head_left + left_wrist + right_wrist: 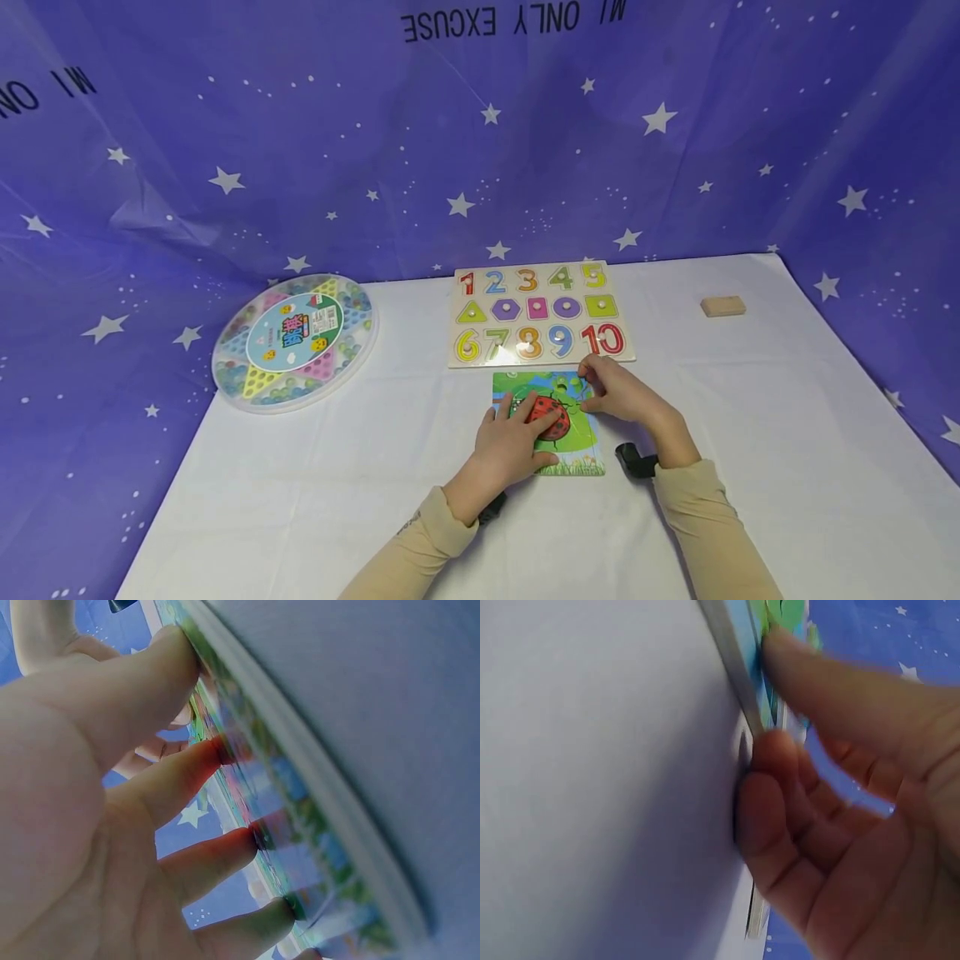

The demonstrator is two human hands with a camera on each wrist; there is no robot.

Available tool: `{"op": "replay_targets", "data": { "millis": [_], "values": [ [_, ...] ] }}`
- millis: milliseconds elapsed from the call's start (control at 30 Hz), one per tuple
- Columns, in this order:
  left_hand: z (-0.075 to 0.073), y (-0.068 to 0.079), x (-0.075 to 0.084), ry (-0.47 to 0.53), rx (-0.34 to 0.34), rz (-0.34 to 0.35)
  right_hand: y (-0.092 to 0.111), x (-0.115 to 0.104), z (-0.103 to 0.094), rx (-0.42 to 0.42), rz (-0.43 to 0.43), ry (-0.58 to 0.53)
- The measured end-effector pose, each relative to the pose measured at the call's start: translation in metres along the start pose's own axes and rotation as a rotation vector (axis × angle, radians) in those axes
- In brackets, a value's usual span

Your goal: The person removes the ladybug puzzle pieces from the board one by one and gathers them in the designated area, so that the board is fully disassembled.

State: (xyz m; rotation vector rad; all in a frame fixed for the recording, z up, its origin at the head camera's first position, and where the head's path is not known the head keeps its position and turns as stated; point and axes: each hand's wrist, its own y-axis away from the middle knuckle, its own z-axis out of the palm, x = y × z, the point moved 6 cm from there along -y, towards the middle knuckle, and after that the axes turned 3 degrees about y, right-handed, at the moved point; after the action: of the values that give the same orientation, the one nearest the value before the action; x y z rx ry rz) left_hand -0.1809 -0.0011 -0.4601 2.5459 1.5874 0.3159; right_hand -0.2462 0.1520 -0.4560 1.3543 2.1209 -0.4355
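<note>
A square ladybug jigsaw puzzle [577, 462] with a green and blue picture lies on the white tablecloth. My left hand [506, 446] is spread over its left and middle part, the fingertips pressing on the picture. In the left wrist view the left thumb [169, 664] also rests on the puzzle face, near its edge. At the far right corner, my right hand [622, 390] pinches the puzzle between its thumb and curled fingers. The right wrist view shows the right thumb [810, 671] on the printed face and the other fingers at the corner edge.
Just behind the puzzle lies a wooden number-and-shape peg board [517, 325]. A round Chinese checkers set [300, 342] with marbles sits to the left, a small wooden block [723, 306] at the back right. A purple starry cloth [420, 150] hangs behind the table.
</note>
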Motion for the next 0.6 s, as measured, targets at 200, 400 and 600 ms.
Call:
{"op": "replay_targets", "data": {
  "millis": [200,400,600],
  "values": [
    [-0.0016,0.0000,0.0002,-0.002,0.004,0.001,-0.0001,-0.0009,0.0011,-0.046,-0.018,-0.058],
    [-0.0031,-0.0008,0.0009,-0.007,0.004,0.001,-0.0008,0.0007,0.0008,-0.062,-0.009,-0.084],
    [-0.0025,-0.0002,0.0009,-0.010,-0.007,-0.001,-0.0020,0.0034,0.0034,-0.076,-0.004,-0.102]
  ]
}}
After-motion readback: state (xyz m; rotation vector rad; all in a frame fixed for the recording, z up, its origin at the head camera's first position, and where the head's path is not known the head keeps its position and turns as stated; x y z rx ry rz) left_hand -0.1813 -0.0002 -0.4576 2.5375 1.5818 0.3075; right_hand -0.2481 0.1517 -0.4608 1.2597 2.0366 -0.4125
